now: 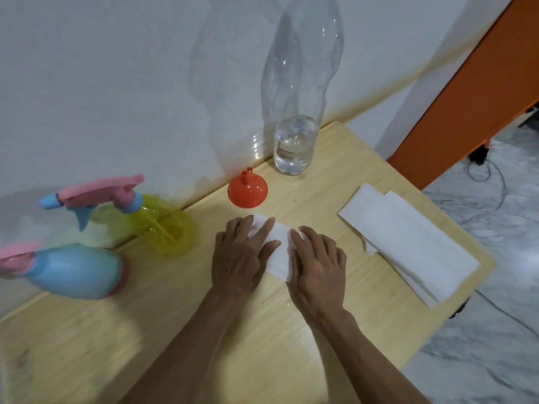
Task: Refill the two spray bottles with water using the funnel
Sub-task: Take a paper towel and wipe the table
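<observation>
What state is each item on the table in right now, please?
Yellow spray bottle: upright, sprayer on.
Blue spray bottle: upright, sprayer on.
Funnel: upside down, spout up.
Water bottle: upright, nearly empty.
Tissue: flat under left hand and right hand.
Tissue stack: untouched.

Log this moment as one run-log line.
left hand: flat on tissue | right hand: flat on tissue | funnel: upside down on table | both spray bottles: capped | water bottle: nearly empty

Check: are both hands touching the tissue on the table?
Touching. The head view shows the left hand and right hand lying flat on the tissue, fingers straight and overlapping its white surface.
</observation>
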{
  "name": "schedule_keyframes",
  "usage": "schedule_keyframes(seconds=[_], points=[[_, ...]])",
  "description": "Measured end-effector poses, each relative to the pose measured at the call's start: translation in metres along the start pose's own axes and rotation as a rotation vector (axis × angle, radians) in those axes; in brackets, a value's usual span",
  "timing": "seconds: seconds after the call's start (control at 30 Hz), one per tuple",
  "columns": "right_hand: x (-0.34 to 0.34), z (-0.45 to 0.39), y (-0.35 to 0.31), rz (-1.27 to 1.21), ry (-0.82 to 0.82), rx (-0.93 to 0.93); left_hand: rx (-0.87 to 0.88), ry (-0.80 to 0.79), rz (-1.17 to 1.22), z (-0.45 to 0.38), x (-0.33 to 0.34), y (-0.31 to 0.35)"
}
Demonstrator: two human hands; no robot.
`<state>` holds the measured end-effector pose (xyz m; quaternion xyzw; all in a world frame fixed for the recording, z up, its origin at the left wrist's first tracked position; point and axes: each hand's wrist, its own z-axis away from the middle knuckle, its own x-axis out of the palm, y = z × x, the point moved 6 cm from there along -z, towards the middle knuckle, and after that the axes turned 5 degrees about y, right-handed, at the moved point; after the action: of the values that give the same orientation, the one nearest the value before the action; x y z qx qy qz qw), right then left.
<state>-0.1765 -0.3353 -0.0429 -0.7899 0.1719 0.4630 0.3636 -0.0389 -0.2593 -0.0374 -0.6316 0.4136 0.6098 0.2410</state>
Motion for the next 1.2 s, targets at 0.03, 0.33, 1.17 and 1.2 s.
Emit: schedule_keyframes(seconds=[0.03, 0.33, 1.17, 1.2], points=[[0.000, 0.002, -0.001, 0.036, -0.006, 0.013, 0.005, -0.007, -0.016, 0.001, 0.002, 0.000], [0.013, 0.022, 0.004, 0.149, -0.324, 0.193, 0.051, -0.134, -0.023, 0.006, 0.021, -0.004], [0.036, 0.048, -0.055, 0.067, -0.489, -0.035, -0.011, -0.108, 0.101, 0.054, 0.010, -0.045], [0.036, 0.052, -0.060, 0.062, -0.510, -0.063, -0.037, -0.105, 0.107, 0.061, 0.008, -0.050]])
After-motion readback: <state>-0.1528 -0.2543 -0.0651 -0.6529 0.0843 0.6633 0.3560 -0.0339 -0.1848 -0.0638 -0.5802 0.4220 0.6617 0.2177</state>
